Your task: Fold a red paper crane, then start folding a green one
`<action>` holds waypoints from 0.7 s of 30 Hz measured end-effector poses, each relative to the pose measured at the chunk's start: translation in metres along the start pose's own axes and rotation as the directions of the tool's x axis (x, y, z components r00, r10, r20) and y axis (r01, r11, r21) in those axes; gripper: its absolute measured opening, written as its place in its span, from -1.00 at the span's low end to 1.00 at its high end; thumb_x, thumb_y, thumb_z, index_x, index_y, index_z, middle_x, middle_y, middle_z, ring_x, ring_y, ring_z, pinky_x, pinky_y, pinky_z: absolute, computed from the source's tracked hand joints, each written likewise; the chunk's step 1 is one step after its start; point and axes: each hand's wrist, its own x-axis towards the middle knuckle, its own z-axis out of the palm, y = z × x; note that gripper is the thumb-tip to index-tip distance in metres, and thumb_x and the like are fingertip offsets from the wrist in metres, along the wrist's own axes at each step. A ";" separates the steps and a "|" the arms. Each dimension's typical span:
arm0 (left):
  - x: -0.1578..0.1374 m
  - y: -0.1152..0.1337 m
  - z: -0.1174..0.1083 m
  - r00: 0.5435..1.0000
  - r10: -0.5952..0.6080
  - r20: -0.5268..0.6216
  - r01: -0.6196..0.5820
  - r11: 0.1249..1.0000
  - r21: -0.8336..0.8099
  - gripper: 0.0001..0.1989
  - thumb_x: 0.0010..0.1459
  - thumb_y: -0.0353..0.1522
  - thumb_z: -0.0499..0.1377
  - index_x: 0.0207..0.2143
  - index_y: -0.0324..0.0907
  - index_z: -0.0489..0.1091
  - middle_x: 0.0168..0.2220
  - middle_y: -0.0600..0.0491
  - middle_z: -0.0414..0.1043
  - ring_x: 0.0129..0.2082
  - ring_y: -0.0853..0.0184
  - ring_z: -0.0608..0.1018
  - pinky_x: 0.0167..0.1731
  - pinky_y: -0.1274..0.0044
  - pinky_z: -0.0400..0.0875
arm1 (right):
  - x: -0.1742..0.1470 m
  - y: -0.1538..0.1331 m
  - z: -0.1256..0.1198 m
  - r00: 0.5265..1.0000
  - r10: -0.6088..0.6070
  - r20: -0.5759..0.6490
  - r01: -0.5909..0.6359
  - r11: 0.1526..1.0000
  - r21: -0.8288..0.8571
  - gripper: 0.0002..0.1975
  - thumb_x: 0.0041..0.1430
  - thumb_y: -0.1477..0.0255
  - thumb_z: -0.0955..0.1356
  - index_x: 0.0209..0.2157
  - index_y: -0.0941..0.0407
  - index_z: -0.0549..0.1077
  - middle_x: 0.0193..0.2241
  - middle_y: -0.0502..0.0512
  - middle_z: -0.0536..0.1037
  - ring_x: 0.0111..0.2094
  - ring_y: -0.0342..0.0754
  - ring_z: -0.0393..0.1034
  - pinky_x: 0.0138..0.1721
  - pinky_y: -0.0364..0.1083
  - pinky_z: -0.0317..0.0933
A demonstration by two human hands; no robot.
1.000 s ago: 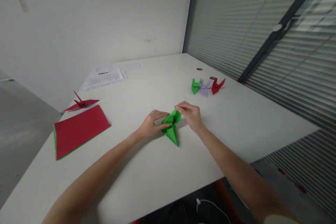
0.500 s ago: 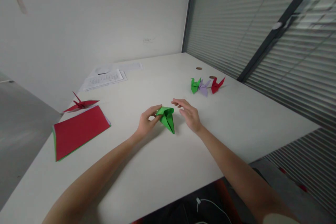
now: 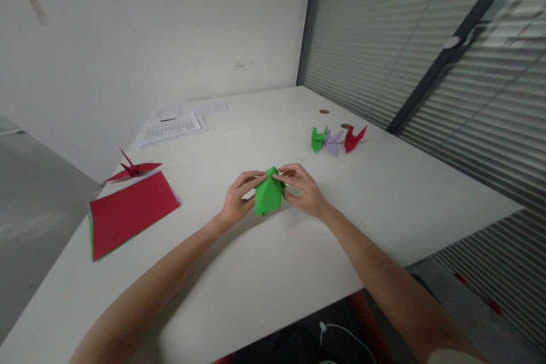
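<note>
A piece of folded green origami paper [image 3: 268,193] is held between both hands just above the white table [image 3: 239,284]. Its pointed end is up and its broad, flat face is turned toward me. My left hand [image 3: 239,196] grips its left side, fingers on the near face and thumb lower down. On the right side, my right hand [image 3: 305,190] pinches it near the top, with the thumb below. The paper's far side is hidden.
Finished paper cranes stand at the back right: a green crane [image 3: 318,139], a lilac crane [image 3: 332,143] and a red crane [image 3: 353,139]. To the left lie a dark red crane [image 3: 133,170] and a stack of coloured paper [image 3: 132,216]. Printed sheets [image 3: 170,129] rest behind.
My right hand has moved in and taken hold of the green paper. The paper has been turned over, its point now upward instead of toward me.
</note>
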 end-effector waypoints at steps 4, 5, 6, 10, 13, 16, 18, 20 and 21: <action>0.003 0.002 -0.002 0.999 -0.046 0.020 0.046 0.999 0.015 -0.65 0.23 -0.32 0.19 0.07 -0.10 0.41 -0.14 -0.08 0.44 -0.15 0.29 0.52 -0.19 0.45 0.50 | 0.001 -0.001 -0.002 0.997 -0.005 0.074 0.001 0.999 0.043 -0.49 0.20 0.48 0.36 0.18 -0.11 0.35 0.05 0.18 0.33 -0.01 0.01 0.35 0.02 0.08 0.33; 0.003 0.002 -0.002 0.998 -0.060 0.025 0.060 0.998 0.019 -0.65 0.23 -0.32 0.19 0.07 -0.11 0.42 -0.16 -0.07 0.43 -0.17 0.30 0.52 -0.21 0.45 0.49 | 0.001 -0.001 -0.002 0.997 -0.007 0.083 0.004 0.999 0.041 -0.48 0.20 0.48 0.37 0.18 -0.10 0.35 0.05 0.18 0.33 -0.01 0.01 0.35 0.02 0.08 0.33; 0.003 0.001 -0.001 0.997 -0.076 0.030 0.076 0.997 0.025 -0.65 0.22 -0.33 0.20 0.06 -0.11 0.42 -0.17 -0.06 0.43 -0.18 0.31 0.51 -0.22 0.46 0.49 | 0.001 0.000 -0.003 0.996 -0.005 0.087 0.003 1.000 0.031 -0.49 0.20 0.47 0.37 0.17 -0.10 0.36 0.05 0.18 0.34 -0.01 0.01 0.35 0.02 0.08 0.33; -0.004 -0.009 0.003 0.988 -0.153 0.036 0.151 0.988 0.043 -0.67 0.19 -0.42 0.20 0.02 -0.13 0.44 -0.20 -0.02 0.40 -0.24 0.35 0.49 -0.28 0.51 0.47 | 0.000 0.009 -0.006 0.988 0.071 0.139 -0.065 0.997 -0.044 -0.56 0.21 0.47 0.36 0.12 -0.06 0.41 0.02 0.18 0.39 0.00 0.02 0.35 0.06 0.10 0.30; -0.013 -0.019 0.007 0.954 -0.277 0.114 0.273 0.961 0.052 -0.67 0.14 -0.50 0.18 -0.03 -0.15 0.48 -0.21 -0.01 0.39 -0.28 0.38 0.48 -0.31 0.54 0.46 | -0.004 0.017 -0.006 0.950 0.174 0.260 -0.159 0.984 -0.080 -0.60 0.21 0.49 0.36 0.08 0.01 0.45 -0.05 0.17 0.44 -0.01 0.02 0.36 0.09 0.09 0.26; -0.019 -0.025 0.009 0.864 -0.392 0.316 0.380 0.920 0.101 -0.63 0.13 -0.48 0.17 0.01 -0.14 0.46 -0.25 0.03 0.41 -0.35 0.40 0.48 -0.29 0.54 0.45 | -0.008 0.021 -0.004 0.881 0.285 0.376 -0.261 0.958 -0.115 -0.66 0.20 0.48 0.38 0.03 0.04 0.48 -0.11 0.15 0.47 -0.05 -0.01 0.38 0.07 0.05 0.26; -0.020 -0.026 0.009 0.810 -0.413 0.415 0.404 0.908 0.116 -0.62 0.13 -0.48 0.16 0.03 -0.13 0.46 -0.26 0.04 0.40 -0.38 0.41 0.47 -0.28 0.54 0.44 | -0.009 0.022 -0.002 0.846 0.331 0.418 -0.297 0.944 -0.145 -0.67 0.18 0.43 0.41 0.00 0.04 0.51 -0.13 0.14 0.49 -0.08 -0.01 0.39 0.05 0.03 0.26; -0.020 -0.025 0.008 0.786 -0.417 0.456 0.411 0.904 0.118 -0.60 0.12 -0.50 0.14 0.02 -0.14 0.47 -0.26 0.03 0.39 -0.39 0.42 0.47 -0.28 0.55 0.42 | -0.010 0.022 -0.001 0.833 0.344 0.434 -0.303 0.939 -0.162 -0.64 0.14 0.39 0.44 0.00 0.04 0.51 -0.13 0.14 0.50 -0.08 0.00 0.38 0.04 0.03 0.25; -0.019 -0.025 0.007 0.781 -0.417 0.464 0.413 0.903 0.117 -0.59 0.11 -0.51 0.13 0.02 -0.14 0.47 -0.26 0.03 0.39 -0.39 0.42 0.47 -0.29 0.56 0.41 | -0.011 0.023 -0.001 0.833 0.341 0.436 -0.299 0.940 -0.164 -0.61 0.12 0.37 0.45 0.01 0.03 0.50 -0.12 0.14 0.50 -0.07 0.01 0.38 0.04 0.04 0.25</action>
